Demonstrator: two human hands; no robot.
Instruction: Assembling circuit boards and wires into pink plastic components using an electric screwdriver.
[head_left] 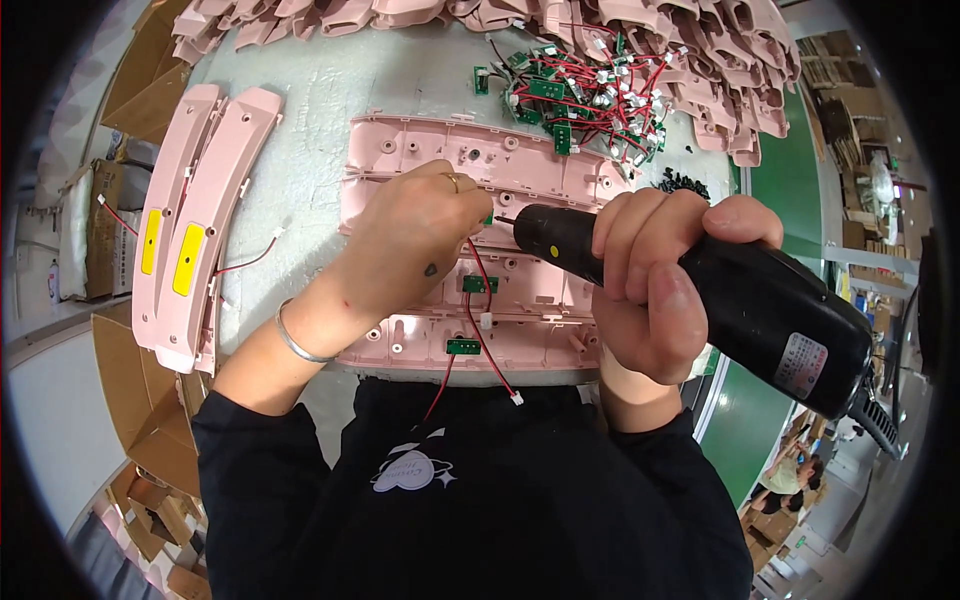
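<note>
Black driver (775, 300), wrapped in the right hand (655, 270), aims its bit (506, 220) toward a board (488, 217) over the pink panel (497, 238), seemingly for screwing, calling for steady alignment; the left hand's (425, 220) hold is hidden.

A pale worktable (300, 110) carries pink panels (545, 285) beneath the left fingers (476, 205), wired boards (590, 95) and pink shells (735, 80) beyond, curved strips (207, 205) leftward.

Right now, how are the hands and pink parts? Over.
Left hand over pink plastic shell, mostly covering green circuit board. Right hand gripping black electric screwdriver, bit near the board. Red-and-black wires across nearer shells.
</note>
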